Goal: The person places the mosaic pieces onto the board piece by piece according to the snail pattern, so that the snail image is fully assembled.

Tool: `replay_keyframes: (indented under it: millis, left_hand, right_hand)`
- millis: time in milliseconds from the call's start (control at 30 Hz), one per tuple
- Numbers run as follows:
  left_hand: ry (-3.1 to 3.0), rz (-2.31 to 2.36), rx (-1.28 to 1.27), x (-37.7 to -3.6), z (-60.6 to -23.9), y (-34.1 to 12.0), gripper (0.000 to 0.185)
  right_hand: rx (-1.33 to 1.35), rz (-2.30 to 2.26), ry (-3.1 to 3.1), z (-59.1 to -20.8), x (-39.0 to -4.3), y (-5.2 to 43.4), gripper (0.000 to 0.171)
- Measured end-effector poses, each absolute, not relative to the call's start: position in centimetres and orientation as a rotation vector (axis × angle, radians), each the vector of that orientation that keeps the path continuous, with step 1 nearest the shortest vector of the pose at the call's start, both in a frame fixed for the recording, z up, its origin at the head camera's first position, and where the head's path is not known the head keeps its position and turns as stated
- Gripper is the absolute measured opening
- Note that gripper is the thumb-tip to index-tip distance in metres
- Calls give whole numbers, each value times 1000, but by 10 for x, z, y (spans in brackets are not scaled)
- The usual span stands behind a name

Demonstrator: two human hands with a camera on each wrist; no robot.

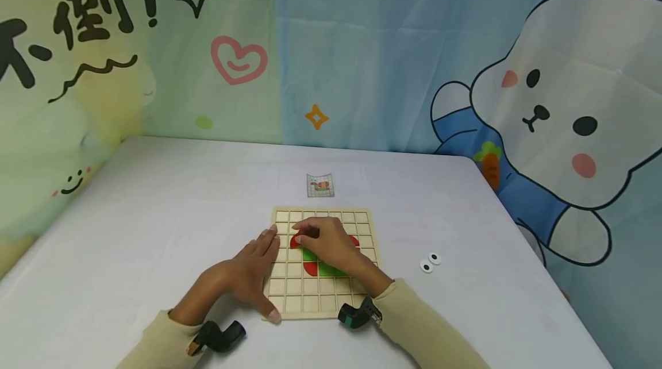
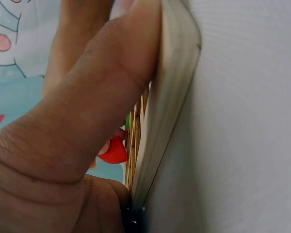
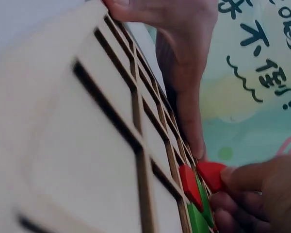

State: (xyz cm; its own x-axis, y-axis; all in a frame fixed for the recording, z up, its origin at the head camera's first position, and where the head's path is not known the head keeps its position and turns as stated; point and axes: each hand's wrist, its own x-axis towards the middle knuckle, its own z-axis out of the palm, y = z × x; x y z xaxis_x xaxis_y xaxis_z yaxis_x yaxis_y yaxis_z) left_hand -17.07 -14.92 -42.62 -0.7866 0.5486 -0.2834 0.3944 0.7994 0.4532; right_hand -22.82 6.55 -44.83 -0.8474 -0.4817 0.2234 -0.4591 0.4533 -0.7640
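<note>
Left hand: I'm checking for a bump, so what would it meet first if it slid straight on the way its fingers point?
The left hand points up-right across the wooden grid board; it would likely meet the right hand pinching a red piece.

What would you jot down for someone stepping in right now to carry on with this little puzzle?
Left hand: flat, fingers straight, bracing the wooden grid board at its left edge.
Right hand: pinching a red piece over the board's upper middle.
Done: red and green pieces already sit in the middle cells.
Left: seat the pinched piece; two googly eyes lie unused on the table, right of the board. The pattern card lies behind the board.
</note>
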Motion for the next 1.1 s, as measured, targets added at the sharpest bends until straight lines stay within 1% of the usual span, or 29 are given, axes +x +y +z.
replay_keyframes:
  millis: [233,433,733,1000,1100]
  left_hand:
    - [2578,544,714,-170,-425,-151,142]
    - [2583,542,713,-170,-423,-150,142]
    - [2562,559,733,-169,-424,-150,141]
    - [2567,543,710,-170,-425,-150,141]
    - [2569,525,707,-170,-427,-149,142]
  right_hand:
    - [-888,-1330,2710,-449,-226,64,6]
    - [-922,-1214,2745,-450,-228,64,15]
    - [-901,-1090,2718,-447,-224,65,26]
    - [-1007,-984,2748,-445,-225,65,25]
    - [-1021,-935,2750,-443,-224,66,28]
